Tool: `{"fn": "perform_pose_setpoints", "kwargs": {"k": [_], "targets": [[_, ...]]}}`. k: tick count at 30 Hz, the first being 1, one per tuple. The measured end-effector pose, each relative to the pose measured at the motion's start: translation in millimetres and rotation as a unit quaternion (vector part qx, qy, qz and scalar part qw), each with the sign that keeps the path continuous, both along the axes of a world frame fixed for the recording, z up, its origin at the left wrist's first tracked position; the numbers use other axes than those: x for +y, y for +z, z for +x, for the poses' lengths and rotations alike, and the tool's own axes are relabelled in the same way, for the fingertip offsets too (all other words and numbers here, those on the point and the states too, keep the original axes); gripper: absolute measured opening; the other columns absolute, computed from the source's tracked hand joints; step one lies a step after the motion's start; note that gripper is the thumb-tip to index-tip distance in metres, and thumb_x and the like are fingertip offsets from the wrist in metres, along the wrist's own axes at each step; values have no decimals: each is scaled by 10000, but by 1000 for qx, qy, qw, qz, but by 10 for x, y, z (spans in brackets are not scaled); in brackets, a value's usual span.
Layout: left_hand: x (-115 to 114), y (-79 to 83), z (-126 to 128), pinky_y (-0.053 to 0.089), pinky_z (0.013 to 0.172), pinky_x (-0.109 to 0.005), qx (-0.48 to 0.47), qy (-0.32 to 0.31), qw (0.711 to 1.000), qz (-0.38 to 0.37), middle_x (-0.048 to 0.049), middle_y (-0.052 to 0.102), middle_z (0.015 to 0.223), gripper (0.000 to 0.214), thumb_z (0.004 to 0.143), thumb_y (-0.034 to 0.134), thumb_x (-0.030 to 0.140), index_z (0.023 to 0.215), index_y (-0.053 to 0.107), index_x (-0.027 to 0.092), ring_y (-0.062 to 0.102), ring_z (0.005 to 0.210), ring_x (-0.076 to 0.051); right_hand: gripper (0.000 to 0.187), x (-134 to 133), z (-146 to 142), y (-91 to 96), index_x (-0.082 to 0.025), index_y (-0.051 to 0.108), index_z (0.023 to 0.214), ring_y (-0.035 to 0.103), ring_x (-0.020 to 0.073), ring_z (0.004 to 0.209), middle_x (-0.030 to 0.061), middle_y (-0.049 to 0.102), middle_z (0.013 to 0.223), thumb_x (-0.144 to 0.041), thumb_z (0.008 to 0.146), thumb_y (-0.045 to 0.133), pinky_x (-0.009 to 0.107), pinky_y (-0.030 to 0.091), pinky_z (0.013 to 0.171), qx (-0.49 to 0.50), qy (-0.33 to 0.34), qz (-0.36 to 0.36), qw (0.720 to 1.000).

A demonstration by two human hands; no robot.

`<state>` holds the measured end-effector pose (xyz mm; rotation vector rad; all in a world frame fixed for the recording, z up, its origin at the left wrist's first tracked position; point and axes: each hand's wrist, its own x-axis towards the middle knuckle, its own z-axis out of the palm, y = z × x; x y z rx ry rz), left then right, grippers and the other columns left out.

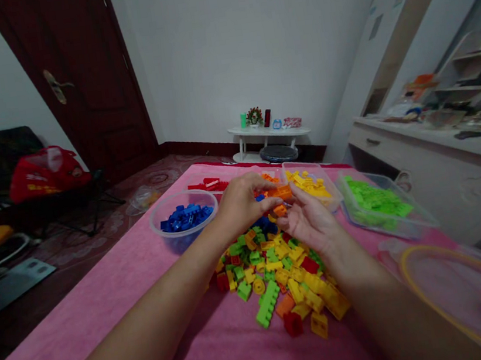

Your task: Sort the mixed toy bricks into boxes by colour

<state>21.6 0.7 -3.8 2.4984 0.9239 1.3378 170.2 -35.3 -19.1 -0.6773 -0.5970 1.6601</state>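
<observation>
My left hand [243,203] reaches over the pile, its thumb and fingers closed on an orange toy brick [283,192]. From the other side my right hand [310,218] is closed around orange bricks too, with a smaller orange brick [279,211] low between the two hands. The fingertips partly hide how the bricks sit together. Beneath both hands spreads a mixed pile of toy bricks [278,263] in yellow, green, red, blue and orange. A long green brick [268,304] lies at its near edge.
A round tub [163,231] of blue bricks stands left. Red bricks [210,184] lie behind it. Clear boxes hold yellow bricks [312,185] and green bricks [376,197] on the right. A yellow-rimmed lid [450,288] lies front right on the pink cloth [118,296].
</observation>
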Motion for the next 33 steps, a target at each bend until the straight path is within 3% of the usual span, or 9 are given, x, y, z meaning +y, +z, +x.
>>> {"fn": "perform_pose_setpoints", "kwargs": {"k": [3,7,13,18,24,28,33], "targets": [[-29,39,2,466,726,-279,5,7,1000,25,-51,643,880,251,708,670,345,907,699,195,582,809,-154,86,-14,9,43,-164,526,842,473,70,420,-13,550,574,-235,847,477,130,318,323,8,7,-6,1000],[59,19,-65,462,772,-288,-1,48,999,15,-57,653,915,227,786,580,288,967,676,189,586,834,-155,253,9,144,108,-134,524,845,438,69,418,39,568,626,-263,889,311,138,310,315,37,-45,-11,998],[313,-394,-59,440,845,-308,161,145,972,-86,-115,650,977,281,785,490,157,1021,641,140,584,937,-214,333,31,258,128,-119,526,853,461,85,450,53,554,661,-353,890,292,148,296,312,37,-82,-12,996],[360,-638,4,437,849,-349,258,208,928,-172,-182,638,963,371,856,367,301,950,652,81,592,932,-256,321,17,190,99,-126,532,812,425,73,419,47,553,667,-349,884,312,148,278,310,5,-71,1,997],[393,-684,-35,448,809,-337,278,263,902,-202,-192,649,972,420,839,373,362,953,667,85,595,941,-268,337,19,171,80,-124,533,783,414,65,408,42,552,652,-344,893,302,140,269,311,-2,-68,8,998],[432,-726,-62,454,777,-297,250,255,909,-216,-152,675,920,311,800,436,289,897,686,132,619,899,-239,355,49,158,30,-114,536,833,441,74,420,57,577,664,-354,907,287,137,271,303,-2,-70,-22,997],[431,-732,-83,444,810,-260,228,245,923,-190,-91,685,964,316,733,478,148,968,679,208,619,933,-202,353,84,136,-55,-108,529,899,539,116,507,103,622,704,-364,913,286,163,377,356,16,-75,-71,994]]}}
